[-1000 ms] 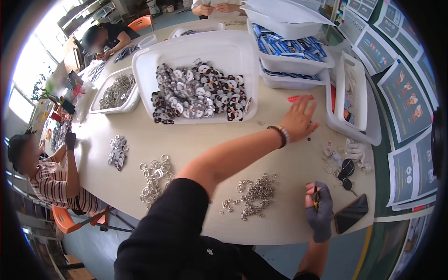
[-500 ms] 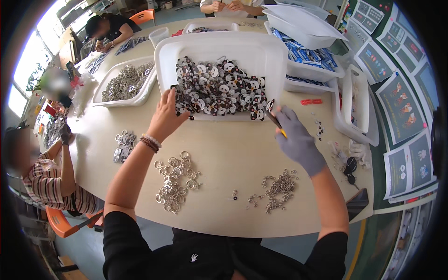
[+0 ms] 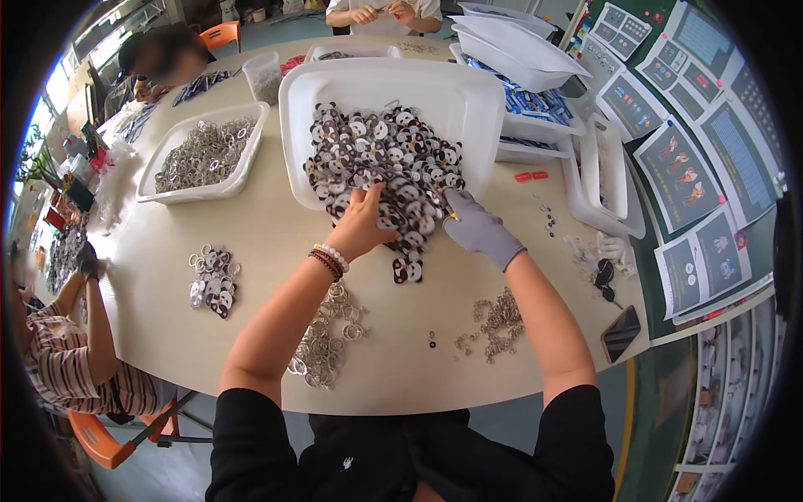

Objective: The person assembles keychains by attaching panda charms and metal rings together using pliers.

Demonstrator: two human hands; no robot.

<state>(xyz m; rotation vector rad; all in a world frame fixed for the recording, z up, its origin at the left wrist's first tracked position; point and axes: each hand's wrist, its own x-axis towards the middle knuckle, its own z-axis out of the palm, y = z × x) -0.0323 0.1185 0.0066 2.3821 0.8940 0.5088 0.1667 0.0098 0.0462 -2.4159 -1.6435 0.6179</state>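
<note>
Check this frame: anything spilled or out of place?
Yes. The black-and-white charms run over the big white tray's near edge onto the table, under the left hand and gloved right hand. One small ring lies alone on the table.

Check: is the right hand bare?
No, the right hand wears a grey glove as it rests on the black-and-white charms; only the left hand is bare.

1 head-worn fisheye view, steeply down and close over the table (image 3: 276, 243), edges seemingly bent.
</note>
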